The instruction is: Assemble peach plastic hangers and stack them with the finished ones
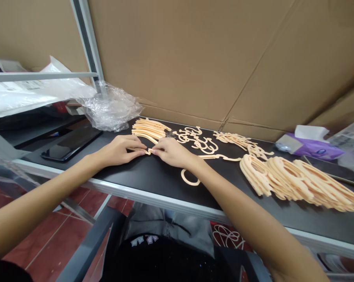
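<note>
My left hand [121, 150] and my right hand [171, 152] meet over the black table, fingers pinched on a small peach plastic hanger part [149, 151]. Most of that part is hidden by my fingers. Just behind them lies a stack of curved hanger arms [149, 128]. Loose hanger hooks [196, 139] are scattered past my right hand. A curved piece [189, 179] shows beside my right wrist, partly covered by the forearm. Another thin piece [221, 156] lies beyond the wrist.
Several bundles of flat peach hangers [300, 180] fill the right side, with a smaller pile [234, 139] behind. A purple tissue pack [315, 147] stands at the far right. On the left are crumpled clear plastic [112, 105], a dark phone-like slab [73, 143] and a metal shelf post [90, 39].
</note>
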The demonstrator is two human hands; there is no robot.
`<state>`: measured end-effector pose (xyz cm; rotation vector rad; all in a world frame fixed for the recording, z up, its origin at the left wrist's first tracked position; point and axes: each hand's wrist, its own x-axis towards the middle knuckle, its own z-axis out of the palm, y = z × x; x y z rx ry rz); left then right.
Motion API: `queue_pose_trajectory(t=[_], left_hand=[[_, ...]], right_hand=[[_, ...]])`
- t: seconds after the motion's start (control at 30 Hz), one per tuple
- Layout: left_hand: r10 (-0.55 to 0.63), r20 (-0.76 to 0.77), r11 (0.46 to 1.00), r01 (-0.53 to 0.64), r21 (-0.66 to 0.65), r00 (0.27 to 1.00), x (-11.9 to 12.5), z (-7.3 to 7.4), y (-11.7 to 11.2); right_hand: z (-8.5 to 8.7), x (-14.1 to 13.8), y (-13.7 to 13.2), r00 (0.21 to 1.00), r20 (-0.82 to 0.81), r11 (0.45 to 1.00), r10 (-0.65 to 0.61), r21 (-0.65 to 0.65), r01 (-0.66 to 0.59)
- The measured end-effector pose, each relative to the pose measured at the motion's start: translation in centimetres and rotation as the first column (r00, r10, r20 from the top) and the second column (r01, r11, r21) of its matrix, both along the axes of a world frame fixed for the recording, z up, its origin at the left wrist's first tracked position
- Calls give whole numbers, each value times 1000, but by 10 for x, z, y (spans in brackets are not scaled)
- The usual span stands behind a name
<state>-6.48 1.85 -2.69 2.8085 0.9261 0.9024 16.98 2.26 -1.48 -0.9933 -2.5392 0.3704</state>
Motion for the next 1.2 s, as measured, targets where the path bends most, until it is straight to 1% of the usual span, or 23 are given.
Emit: queue_pose_trajectory(t=[0.13, 0.27, 0.5, 0.63, 0.87, 1.07, 1.2], left_hand=[[10, -7, 999, -10, -33, 1000, -1, -2, 3], [44, -5, 998, -44, -45, 999, -2, -2, 4], [46, 4, 993, -45, -109, 999, -2, 1, 4], [59, 1, 989, -58, -136, 998, -1, 2, 3], [44, 31, 993, -40, -108, 999, -1, 1, 3], [77, 36, 993, -73, -95, 996, -2, -3, 4], [67, 5, 995, -66, -71, 998, -1, -4, 5]], right_hand=[[-1, 1, 1, 1000, 2, 1000, 12, 12, -12], [-2, 1, 0, 999, 12, 997, 47, 59, -48], [-6, 1, 0, 1000, -5, 999, 25, 43, -24], [-8, 0, -1, 1000, 15, 998, 18, 63, -19], [-8, -1, -2, 999, 38, 993, 21, 116, -25], [-8, -2, -1, 999, 23, 995, 39, 96, -41], [-6, -2, 0, 998, 2, 995, 61, 74, -61]])
